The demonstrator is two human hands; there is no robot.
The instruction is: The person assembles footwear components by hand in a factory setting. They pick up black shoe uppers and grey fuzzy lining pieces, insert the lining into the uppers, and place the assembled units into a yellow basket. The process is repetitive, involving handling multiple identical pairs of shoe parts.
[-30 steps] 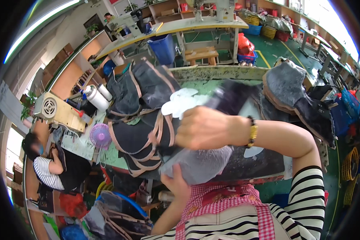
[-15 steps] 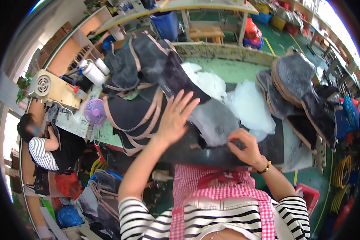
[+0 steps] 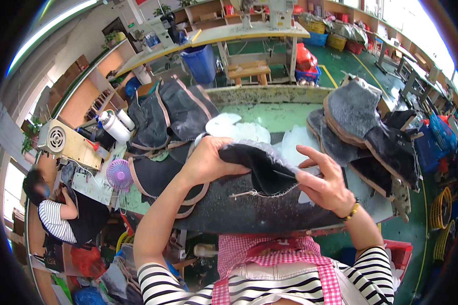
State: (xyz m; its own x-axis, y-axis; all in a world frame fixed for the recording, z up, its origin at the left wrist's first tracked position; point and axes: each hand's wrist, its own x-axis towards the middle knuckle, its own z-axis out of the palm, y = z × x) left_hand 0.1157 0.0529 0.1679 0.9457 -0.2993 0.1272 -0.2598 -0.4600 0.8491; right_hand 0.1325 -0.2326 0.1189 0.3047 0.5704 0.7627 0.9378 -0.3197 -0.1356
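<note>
Lifted off the dark work board (image 3: pixel 229 208), a black piece with grey fleece along its edge (image 3: pixel 269 170) hangs bent between my hands, looking like a boot upper. My left hand (image 3: pixel 208 161) grips its left end, thumb on the black face. At the other end, my right hand (image 3: pixel 328 180) pinches the edge between thumb and fingers; its index finger sticks out. A short light thread or strip (image 3: pixel 243 194) dangles from the lower edge. Behind the piece lie pale thin sheets (image 3: pixel 239 127), partly hidden.
Stacked dark pieces with tan edging (image 3: pixel 160 122) lie left; more fleece-lined ones (image 3: pixel 353 107) are piled right. A purple fan (image 3: pixel 119 174) and a beige sewing machine (image 3: pixel 68 145) stand at left, where another person (image 3: pixel 58 211) sits working. A blue bin (image 3: pixel 200 63) is beyond the table.
The grey fleece piece lay flat with both hands over it; now it is raised and bent, black side showing, with both hands closed on it. The view has tilted up.
</note>
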